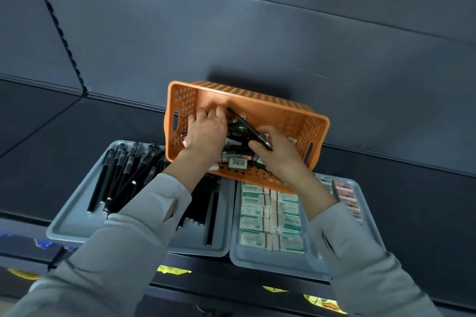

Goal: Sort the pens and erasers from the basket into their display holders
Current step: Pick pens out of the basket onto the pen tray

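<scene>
An orange perforated basket stands on the dark shelf, holding a heap of black pens and small boxed erasers. My left hand reaches into the heap on the basket's left side, its fingers curled among the pens; what they hold is hidden. My right hand pinches a black pen that slants up and left over the heap. In front of the basket lie two grey trays: the left tray holds several black pens, the right tray holds rows of green-and-white erasers.
A column of pink-labelled erasers lies along the right tray's far side. Dark grey shelf panels rise behind the basket. Yellow labels show on the shelf edge below the trays. My grey sleeves cover parts of both trays.
</scene>
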A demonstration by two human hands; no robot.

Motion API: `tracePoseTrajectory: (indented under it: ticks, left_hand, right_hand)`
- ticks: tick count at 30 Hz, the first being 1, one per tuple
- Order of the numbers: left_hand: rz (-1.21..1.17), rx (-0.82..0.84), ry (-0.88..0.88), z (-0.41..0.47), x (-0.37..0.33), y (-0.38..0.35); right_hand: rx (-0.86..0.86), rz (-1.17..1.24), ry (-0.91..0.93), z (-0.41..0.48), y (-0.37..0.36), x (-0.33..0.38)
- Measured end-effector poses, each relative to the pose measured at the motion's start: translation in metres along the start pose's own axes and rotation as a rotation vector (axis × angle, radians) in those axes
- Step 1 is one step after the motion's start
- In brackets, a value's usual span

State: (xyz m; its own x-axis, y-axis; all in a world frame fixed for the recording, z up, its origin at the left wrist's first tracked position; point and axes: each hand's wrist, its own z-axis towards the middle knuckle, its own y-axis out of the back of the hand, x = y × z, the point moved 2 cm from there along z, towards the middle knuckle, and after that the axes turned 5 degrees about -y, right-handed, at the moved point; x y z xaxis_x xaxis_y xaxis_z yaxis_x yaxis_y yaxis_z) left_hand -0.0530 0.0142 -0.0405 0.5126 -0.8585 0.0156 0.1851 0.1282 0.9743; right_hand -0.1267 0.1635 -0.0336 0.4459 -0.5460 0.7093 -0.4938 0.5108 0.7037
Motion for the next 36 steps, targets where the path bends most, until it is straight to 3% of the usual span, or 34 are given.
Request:
tracePoseTrajectory:
  ticks: [5,9,12,21,25,29,32,36]
  left_hand:
    - [0.076,0.022,-0.1,-0.002,0.002,0.005]
    - [0.038,-0.112,-0.052,-0.015,0.002,0.019]
    - [0.029,-0.12,0.027,-0.031,0.002,0.034]
    - [-0.508,-0.13,0.225,-0.08,0.01,0.02]
    - [-0.443,-0.107,0.137,-0.092,0.002,0.015]
    - [-0.223,-0.06,-0.027,-0.101,-0.032,0.024]
    - [-0.329,-0.1,-0.103,-0.101,-0.043,0.028]
    - [-0.423,-0.128,-0.097,-0.105,-0.046,0.034]
  right_hand:
    - [-0.118,0.171,-0.005,-0.003,0.0,-0.005]
    - [-0.29,0.332,0.002,-0.016,0.002,-0.006]
    - [-0.413,0.367,0.009,-0.03,0.003,-0.006]
    - [-0.738,0.18,0.256,-0.067,0.012,-0.013]
    - [-0.716,-0.011,0.385,-0.072,0.015,-0.01]
    - [-0.608,-0.272,0.732,-0.072,0.005,0.005]
    - [-0.53,-0.461,0.751,-0.065,-0.003,-0.001]
    - [-0.524,-0.522,0.712,-0.063,0.004,-0.007]
